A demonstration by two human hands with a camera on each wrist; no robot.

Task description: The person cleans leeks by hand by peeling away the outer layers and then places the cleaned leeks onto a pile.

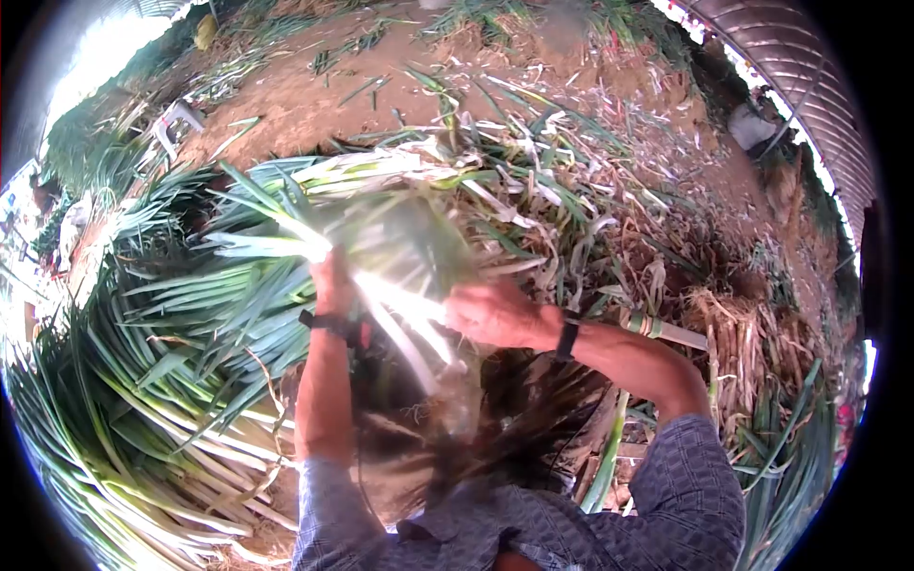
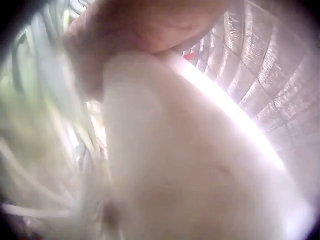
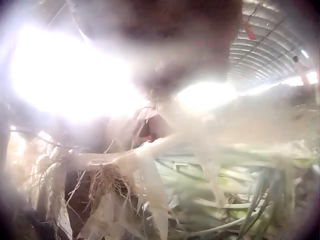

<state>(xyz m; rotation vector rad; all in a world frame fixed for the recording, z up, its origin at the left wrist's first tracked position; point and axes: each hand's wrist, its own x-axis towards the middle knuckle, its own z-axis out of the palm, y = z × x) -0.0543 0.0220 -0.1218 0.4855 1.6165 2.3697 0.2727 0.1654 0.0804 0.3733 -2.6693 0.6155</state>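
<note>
In the head view, the left hand (image 1: 330,281) grips several long leeks or green onions (image 1: 386,290), their green leaves at upper left and white ends at lower right. The right hand (image 1: 490,312) has its fingers curled at the white stalks, pinching blurred pale leaf matter (image 1: 409,233) that arcs above them. In the left wrist view, a thick white stalk (image 2: 165,150) lies close under the fingers (image 2: 145,25). The right wrist view is hazy; stringy roots (image 3: 107,180) and pale peelings (image 3: 152,190) show below the dark, blurred hand (image 3: 170,40).
A large pile of leeks (image 1: 171,381) spreads at the left. Peeled leaf scraps (image 1: 571,209) cover the ground at upper right, and a rooted bundle (image 1: 747,352) stands at the right. A white stool (image 1: 176,126) sits at upper left on brown soil (image 1: 314,86).
</note>
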